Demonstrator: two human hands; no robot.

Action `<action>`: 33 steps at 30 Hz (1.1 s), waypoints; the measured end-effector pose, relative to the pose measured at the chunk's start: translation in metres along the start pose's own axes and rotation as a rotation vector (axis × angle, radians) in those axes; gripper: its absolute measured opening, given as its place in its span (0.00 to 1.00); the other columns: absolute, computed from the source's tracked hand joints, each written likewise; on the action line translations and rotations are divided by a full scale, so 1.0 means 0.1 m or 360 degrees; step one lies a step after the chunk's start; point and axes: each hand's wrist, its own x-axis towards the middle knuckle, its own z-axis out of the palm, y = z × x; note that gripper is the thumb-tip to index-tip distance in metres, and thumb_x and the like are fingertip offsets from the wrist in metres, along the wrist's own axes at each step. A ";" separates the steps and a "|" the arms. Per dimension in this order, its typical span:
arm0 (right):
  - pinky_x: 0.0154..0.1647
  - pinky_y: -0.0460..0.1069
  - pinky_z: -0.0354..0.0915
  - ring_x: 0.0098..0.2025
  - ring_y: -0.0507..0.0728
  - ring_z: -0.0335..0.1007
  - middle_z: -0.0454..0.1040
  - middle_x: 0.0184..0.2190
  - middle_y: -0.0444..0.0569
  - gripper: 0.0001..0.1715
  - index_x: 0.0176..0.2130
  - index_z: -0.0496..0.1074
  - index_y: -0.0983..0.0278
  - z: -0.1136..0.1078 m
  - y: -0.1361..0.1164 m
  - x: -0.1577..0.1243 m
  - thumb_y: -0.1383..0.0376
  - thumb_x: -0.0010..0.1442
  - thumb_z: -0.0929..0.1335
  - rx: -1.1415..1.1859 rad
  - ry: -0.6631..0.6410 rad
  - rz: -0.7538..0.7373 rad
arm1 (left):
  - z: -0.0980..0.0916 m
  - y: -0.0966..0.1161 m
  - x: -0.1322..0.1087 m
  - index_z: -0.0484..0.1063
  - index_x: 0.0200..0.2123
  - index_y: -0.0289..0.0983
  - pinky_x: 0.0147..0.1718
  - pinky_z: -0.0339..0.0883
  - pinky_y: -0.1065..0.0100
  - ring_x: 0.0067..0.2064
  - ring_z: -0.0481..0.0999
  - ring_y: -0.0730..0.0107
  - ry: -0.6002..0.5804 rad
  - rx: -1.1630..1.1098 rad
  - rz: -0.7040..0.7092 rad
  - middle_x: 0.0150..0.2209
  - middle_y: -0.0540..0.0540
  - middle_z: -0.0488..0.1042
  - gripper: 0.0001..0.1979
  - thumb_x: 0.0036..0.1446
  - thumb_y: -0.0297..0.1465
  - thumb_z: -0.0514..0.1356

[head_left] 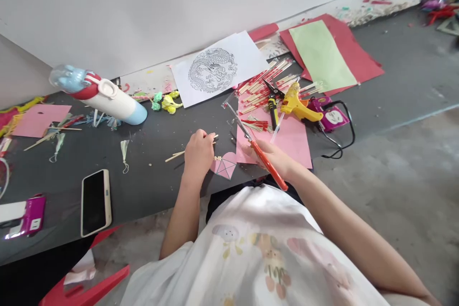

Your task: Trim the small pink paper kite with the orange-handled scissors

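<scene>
My left hand [199, 153] is closed near the table's front edge, with the end of a thin wooden stick poking out by its fingertips. More wooden sticks [175, 156] lie just left of it. In my right hand [274, 157] is a pair of red-handled scissors [267, 165], seen nearly edge-on, blades pointing away to the upper left. Between the hands lies a small pink paper heart [226, 167] with dark lines; short pale stick pieces [217, 158] sit along its upper left edge. My left hand partly hides the heart's left side.
Beyond my right hand, a pink sheet [294, 146] carries a yellow glue gun [299, 105], black-and-yellow pliers [273, 111] and red-and-cream sticks [258, 88]. A dragon drawing [215, 69], a bottle [111, 98], a phone [96, 203] and tassels [124, 153] lie about the grey table.
</scene>
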 end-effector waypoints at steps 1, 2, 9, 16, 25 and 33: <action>0.26 0.47 0.56 0.25 0.51 0.58 0.61 0.22 0.41 0.25 0.25 0.59 0.61 -0.01 -0.02 -0.03 0.44 0.53 0.64 -0.0115 0.0001 0.0020 | 0.01 0.00 0.00 0.72 0.48 0.41 0.37 0.61 0.66 0.39 0.70 0.64 -0.0002 -0.0002 0.0025 0.38 0.43 0.69 0.17 0.61 0.27 0.48; 0.27 0.47 0.56 0.26 0.52 0.59 0.63 0.23 0.42 0.24 0.26 0.59 0.61 -0.01 -0.03 -0.05 0.44 0.53 0.64 -0.0246 0.0003 0.0049 | 0.02 -0.01 0.00 0.72 0.48 0.41 0.38 0.61 0.65 0.40 0.70 0.63 0.0004 -0.0009 0.0046 0.39 0.43 0.70 0.17 0.61 0.28 0.48; 0.29 0.49 0.57 0.31 0.59 0.67 0.71 0.30 0.52 0.24 0.34 0.62 0.64 0.05 -0.06 -0.19 0.45 0.57 0.60 -0.1128 0.0347 -0.0036 | -0.20 -0.24 -0.07 0.72 0.47 0.37 0.40 0.63 0.65 0.42 0.72 0.63 0.0264 -0.0195 -0.0057 0.42 0.42 0.72 0.15 0.61 0.31 0.50; 0.35 0.52 0.56 0.38 0.64 0.66 0.70 0.33 0.58 0.30 0.38 0.65 0.71 0.13 0.01 -0.20 0.47 0.60 0.56 -0.1806 0.0591 -0.0273 | -0.63 -0.16 -0.18 0.74 0.44 0.40 0.36 0.63 0.72 0.36 0.72 0.73 0.0481 -0.0505 0.0108 0.37 0.48 0.73 0.12 0.61 0.32 0.53; 0.33 0.53 0.53 0.34 0.62 0.63 0.67 0.33 0.57 0.25 0.37 0.63 0.69 0.25 0.00 -0.22 0.49 0.59 0.59 -0.2136 0.0691 -0.0404 | -0.59 0.11 -0.13 0.76 0.37 0.42 0.32 0.61 0.71 0.35 0.73 0.72 0.0058 -0.0392 0.0434 0.34 0.50 0.74 0.11 0.61 0.32 0.52; 0.32 0.53 0.53 0.34 0.63 0.62 0.67 0.33 0.57 0.25 0.37 0.63 0.69 0.28 -0.03 -0.24 0.49 0.59 0.60 -0.2182 0.0638 -0.0393 | -0.56 0.10 -0.12 0.73 0.34 0.42 0.29 0.58 0.70 0.34 0.72 0.71 -0.0041 -0.0220 0.0489 0.34 0.52 0.74 0.10 0.61 0.30 0.52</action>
